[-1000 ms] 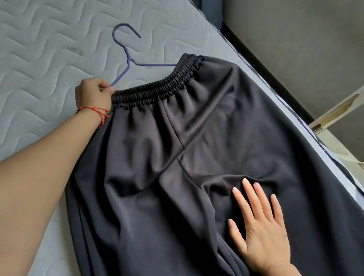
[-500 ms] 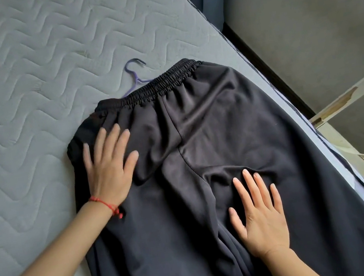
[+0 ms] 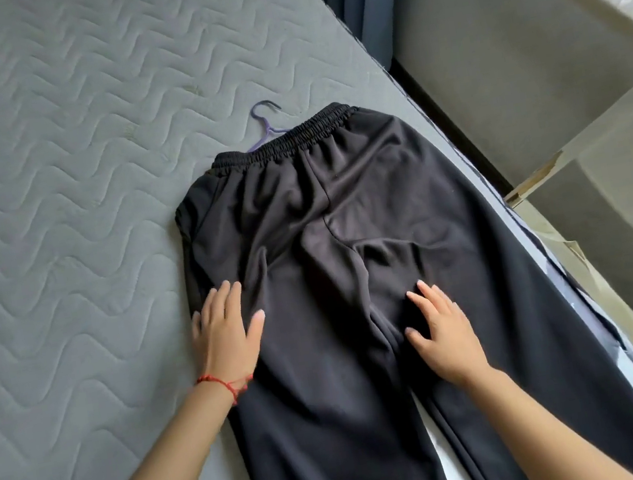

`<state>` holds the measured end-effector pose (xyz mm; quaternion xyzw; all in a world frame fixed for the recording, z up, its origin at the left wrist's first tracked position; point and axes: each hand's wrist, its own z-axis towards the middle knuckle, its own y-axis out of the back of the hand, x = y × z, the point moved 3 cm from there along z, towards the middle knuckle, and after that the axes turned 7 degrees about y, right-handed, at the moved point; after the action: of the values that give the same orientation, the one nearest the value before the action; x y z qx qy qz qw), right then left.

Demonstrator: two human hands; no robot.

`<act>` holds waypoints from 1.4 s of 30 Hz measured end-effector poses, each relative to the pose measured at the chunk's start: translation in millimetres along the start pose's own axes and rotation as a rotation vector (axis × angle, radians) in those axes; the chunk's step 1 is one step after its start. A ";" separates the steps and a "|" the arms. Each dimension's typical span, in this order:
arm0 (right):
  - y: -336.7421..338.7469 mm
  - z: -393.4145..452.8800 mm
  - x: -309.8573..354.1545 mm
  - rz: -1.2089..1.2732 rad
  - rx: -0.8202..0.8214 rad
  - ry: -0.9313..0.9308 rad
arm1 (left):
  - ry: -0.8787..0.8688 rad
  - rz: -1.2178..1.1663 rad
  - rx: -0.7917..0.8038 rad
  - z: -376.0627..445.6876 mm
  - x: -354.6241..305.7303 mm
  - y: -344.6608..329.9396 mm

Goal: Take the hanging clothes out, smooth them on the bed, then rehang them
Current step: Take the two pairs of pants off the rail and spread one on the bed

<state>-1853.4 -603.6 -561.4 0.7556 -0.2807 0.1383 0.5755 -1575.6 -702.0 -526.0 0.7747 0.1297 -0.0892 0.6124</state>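
Since half a second ago, I see my left hand (image 3: 225,334) has slid down the black elastic-waist trousers (image 3: 354,275) and lies flat; right hand (image 3: 445,329) spread, pressing the crotch. Trousers lie lengthwise on the grey quilted mattress (image 3: 48,200), waistband pointing away, covering the purple wire hanger (image 3: 266,122).

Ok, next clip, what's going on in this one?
A person is smoothing black trousers spread on a grey quilted mattress. The left hand and the right hand both lie flat on the fabric, which shows creases between them. A purple hanger pokes out from under the waistband, so rehanging is not yet done.
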 end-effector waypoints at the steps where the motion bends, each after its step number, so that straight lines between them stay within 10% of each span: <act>1: 4.5 -18.2 2.9 0.067 0.006 -0.037 | -0.014 -0.012 0.018 -22.4 2.3 1.4; 9: 43.9 -158.6 27.5 0.452 -0.121 -0.366 | 0.225 -0.372 0.242 -199.6 12.6 26.2; 21: 37.1 -338.3 91.6 0.586 0.016 -0.381 | 0.589 -0.603 0.269 -439.6 92.5 89.4; 42: -101.6 -474.3 307.3 0.365 0.457 -0.091 | 1.095 -1.159 -0.279 -726.3 355.6 155.4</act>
<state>-1492.9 -217.5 -336.3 0.8082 -0.3990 0.2649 0.3428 -1204.5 3.0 -317.9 0.4347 0.8020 0.0166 0.4094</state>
